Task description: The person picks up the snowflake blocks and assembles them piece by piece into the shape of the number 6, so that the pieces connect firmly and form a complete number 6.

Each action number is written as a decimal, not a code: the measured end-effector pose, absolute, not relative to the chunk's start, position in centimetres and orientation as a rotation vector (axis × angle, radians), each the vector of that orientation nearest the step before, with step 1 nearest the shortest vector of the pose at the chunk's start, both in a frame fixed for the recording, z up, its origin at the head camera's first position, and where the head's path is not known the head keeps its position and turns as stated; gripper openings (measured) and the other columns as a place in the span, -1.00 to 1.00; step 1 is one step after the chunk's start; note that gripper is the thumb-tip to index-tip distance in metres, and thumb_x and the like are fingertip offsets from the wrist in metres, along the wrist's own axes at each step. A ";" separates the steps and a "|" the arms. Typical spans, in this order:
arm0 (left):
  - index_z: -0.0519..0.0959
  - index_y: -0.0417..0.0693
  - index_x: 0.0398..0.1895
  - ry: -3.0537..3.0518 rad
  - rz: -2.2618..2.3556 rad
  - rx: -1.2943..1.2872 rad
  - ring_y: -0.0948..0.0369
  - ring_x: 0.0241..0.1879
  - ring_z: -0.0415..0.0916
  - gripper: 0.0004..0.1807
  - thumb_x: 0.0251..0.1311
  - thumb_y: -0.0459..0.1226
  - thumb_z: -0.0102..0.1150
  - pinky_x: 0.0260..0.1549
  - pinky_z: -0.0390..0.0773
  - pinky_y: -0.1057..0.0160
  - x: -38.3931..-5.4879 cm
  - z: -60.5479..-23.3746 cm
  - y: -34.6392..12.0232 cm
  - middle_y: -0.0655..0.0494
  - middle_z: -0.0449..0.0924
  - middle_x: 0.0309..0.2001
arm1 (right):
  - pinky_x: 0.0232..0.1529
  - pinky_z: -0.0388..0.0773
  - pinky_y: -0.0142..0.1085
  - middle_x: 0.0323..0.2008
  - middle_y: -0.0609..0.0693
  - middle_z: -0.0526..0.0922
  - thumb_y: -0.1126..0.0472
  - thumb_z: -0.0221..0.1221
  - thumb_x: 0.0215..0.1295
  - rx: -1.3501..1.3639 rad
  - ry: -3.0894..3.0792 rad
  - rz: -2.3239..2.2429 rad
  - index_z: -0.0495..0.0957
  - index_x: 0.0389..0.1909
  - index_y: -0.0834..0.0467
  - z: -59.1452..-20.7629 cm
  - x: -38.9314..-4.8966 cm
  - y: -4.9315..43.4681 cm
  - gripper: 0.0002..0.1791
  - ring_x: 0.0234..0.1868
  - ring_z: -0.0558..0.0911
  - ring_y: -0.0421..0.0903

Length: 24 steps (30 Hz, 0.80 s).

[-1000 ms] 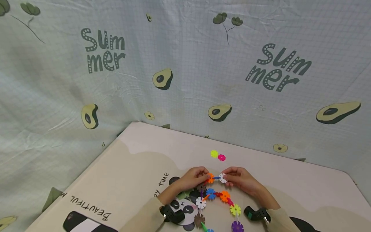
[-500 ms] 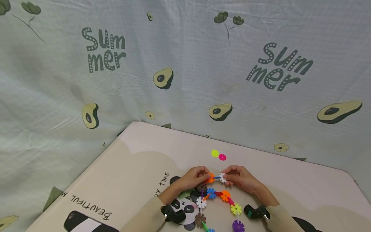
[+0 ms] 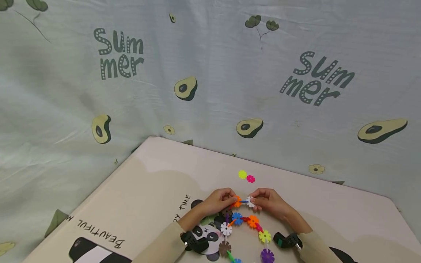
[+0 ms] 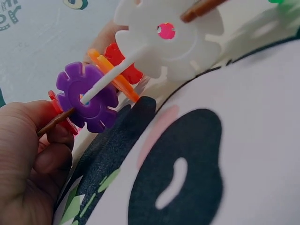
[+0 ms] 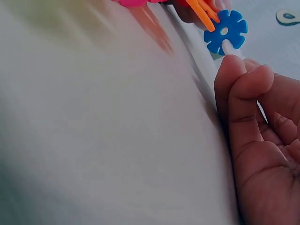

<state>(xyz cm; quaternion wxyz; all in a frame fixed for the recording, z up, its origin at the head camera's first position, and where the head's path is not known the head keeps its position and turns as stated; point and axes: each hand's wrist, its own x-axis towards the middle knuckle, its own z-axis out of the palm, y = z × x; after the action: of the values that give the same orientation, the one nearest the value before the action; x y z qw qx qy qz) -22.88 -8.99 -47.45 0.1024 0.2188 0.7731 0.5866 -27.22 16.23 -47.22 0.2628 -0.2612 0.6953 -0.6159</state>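
Slotted plastic discs are joined edge to edge into a chain. At its far end, my left hand (image 3: 218, 201) pinches the chain at an orange disc (image 3: 237, 201). A blue disc (image 3: 244, 201), seen edge-on, links that orange disc to a white disc (image 3: 250, 201). My right hand (image 3: 271, 205) pinches this white disc between thumb and fingers. In the right wrist view the blue disc (image 5: 236, 26) sits just beyond the fingertips. The left wrist view shows a purple disc (image 4: 96, 110) and a large white disc (image 4: 201, 51) near the left hand; its fingertips are partly hidden.
Nearer me the chain curves on through another blue disc (image 3: 237, 218), a yellow disc (image 3: 264, 236), a purple disc (image 3: 268, 255) and a brown disc (image 3: 225, 249). Loose yellow (image 3: 242, 174) and pink (image 3: 251, 179) discs lie beyond the hands. A printed curtain (image 3: 210, 109) borders the table (image 3: 164, 157).
The head view has shifted slightly. Both hands keep their hold on the joined discs, with hardly any visible movement between them.
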 end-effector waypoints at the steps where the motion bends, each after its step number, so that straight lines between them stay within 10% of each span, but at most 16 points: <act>1: 0.53 -0.32 -0.26 2.291 1.733 0.647 0.36 -0.60 0.31 -0.83 0.38 -0.33 0.08 -0.61 0.32 0.45 -22.9 -47.4 -9.1 0.10 0.48 -0.53 | -0.31 0.59 -0.45 -0.40 -0.09 0.65 0.33 0.16 0.36 -0.706 1.882 -1.668 0.53 -0.12 0.42 -47.2 -27.3 16.1 -0.79 -0.47 0.59 -0.27; 14: 0.51 -0.33 -0.25 2.309 1.749 0.677 0.39 -0.60 0.29 -0.85 0.37 -0.35 0.09 -0.60 0.32 0.47 -22.7 -47.6 -9.2 0.15 0.46 -0.52 | -0.32 0.58 -0.46 -0.39 -0.07 0.65 0.36 0.11 0.39 -0.750 1.770 -1.710 0.31 -0.06 0.69 -47.2 -27.4 15.8 -0.61 -0.46 0.61 -0.25; 24: 0.48 -0.38 -0.25 2.259 1.762 0.718 0.40 -0.63 0.26 -0.84 0.37 -0.37 0.07 -0.63 0.27 0.47 -22.2 -47.3 -9.0 0.11 0.46 -0.55 | -0.29 0.59 -0.46 -0.39 -0.06 0.65 0.38 0.09 0.40 -0.729 1.734 -1.733 0.51 -0.16 0.37 -47.4 -27.2 16.0 -0.88 -0.46 0.62 -0.25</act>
<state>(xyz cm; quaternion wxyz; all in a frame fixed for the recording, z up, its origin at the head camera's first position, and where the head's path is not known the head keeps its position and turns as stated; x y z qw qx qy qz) -22.21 -9.04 -47.29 0.0939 0.2420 0.7614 0.5941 -27.16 16.00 -47.42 0.2877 -0.2730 0.6493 -0.6489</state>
